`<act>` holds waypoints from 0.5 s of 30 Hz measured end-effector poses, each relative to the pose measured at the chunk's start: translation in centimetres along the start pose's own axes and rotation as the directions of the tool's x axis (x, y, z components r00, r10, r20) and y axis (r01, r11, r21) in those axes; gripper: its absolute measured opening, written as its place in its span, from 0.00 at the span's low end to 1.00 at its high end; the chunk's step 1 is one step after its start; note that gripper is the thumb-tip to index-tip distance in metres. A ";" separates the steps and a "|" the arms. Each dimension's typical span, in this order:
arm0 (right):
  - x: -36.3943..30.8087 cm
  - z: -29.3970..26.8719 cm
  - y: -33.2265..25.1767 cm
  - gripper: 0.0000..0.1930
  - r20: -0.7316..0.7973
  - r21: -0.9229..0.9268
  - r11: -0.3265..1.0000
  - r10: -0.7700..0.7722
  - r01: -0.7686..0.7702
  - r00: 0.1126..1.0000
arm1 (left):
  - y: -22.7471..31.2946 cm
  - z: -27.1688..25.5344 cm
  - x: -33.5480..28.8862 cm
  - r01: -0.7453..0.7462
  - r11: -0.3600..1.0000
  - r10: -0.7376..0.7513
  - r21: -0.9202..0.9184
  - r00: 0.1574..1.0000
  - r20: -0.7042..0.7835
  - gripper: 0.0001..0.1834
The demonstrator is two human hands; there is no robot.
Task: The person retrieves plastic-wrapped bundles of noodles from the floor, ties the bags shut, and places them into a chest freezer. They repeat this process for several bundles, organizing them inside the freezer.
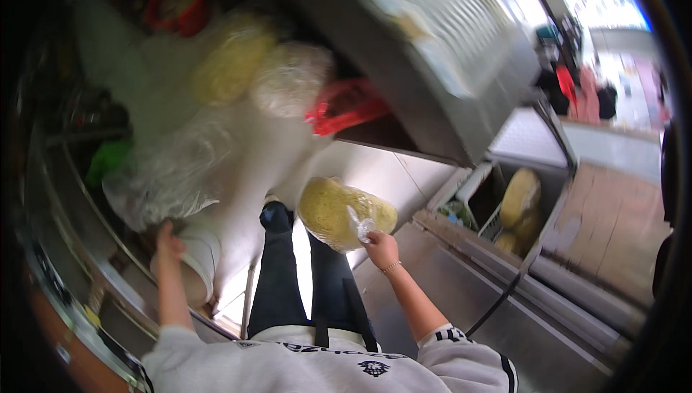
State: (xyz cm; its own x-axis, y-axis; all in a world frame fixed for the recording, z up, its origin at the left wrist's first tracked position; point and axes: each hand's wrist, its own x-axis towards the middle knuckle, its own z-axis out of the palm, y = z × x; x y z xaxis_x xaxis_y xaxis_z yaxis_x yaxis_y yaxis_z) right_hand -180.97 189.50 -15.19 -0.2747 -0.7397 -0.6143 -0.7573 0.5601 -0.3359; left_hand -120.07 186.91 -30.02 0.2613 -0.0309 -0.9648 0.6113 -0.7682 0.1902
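Observation:
My right hand (380,247) is closed on the gathered neck of a clear plastic bag (335,209) packed with something yellow, perhaps noodles. The bag hangs beside my legs, above the light floor. My left hand (170,241) is at the left, its fingers stretched out and somewhat blurred, with no grip visible. Just beyond its fingertips is a large crumpled clear plastic bag (169,169); whether they touch cannot be made out. Beneath that hand stands a white bucket (198,263).
An open chest compartment (569,162) at the right holds yellow-filled bags (520,198) and a white basket (490,220). More bags, one yellow (234,58) and one whitish (292,79), lie ahead near a red bag (349,104) and a red basin (177,3). A metal counter (432,285) is at my right.

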 end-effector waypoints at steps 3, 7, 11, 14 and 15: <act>0.2 -0.8 3.1 0.07 -0.007 0.093 0.996 0.015 -0.014 1.000 | -9.4 10.4 -2.8 -0.106 0.946 -0.005 0.306 0.941 0.340 0.18; -0.4 -5.4 8.1 0.09 -0.034 0.231 0.973 0.016 -0.008 0.999 | -18.8 29.8 -8.2 -0.349 0.562 -0.173 0.750 0.837 0.519 0.39; 0.1 -10.9 12.8 0.14 -0.157 0.268 0.959 -0.052 0.093 0.986 | -24.5 45.2 -11.8 -0.313 0.618 -0.429 0.721 0.635 0.643 0.51; -0.7 -13.9 16.8 0.14 -0.346 0.359 0.927 0.022 0.111 0.938 | -29.4 50.6 -14.7 -0.336 0.563 -0.554 0.755 0.524 0.647 0.53; -0.5 -15.2 18.1 0.13 -0.385 0.393 0.914 0.065 0.100 0.921 | -30.7 52.6 -15.8 -0.375 0.569 -0.561 0.732 0.474 0.679 0.53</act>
State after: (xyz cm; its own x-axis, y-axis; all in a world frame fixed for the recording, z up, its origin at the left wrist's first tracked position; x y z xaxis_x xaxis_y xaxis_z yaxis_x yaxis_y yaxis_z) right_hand -203.52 194.31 -10.09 -0.5299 -0.7884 -0.3124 -0.4870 0.5845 -0.6490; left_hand -182.29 177.32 -30.17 -0.7264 -0.0177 -0.6871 -0.2972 -0.8933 0.3372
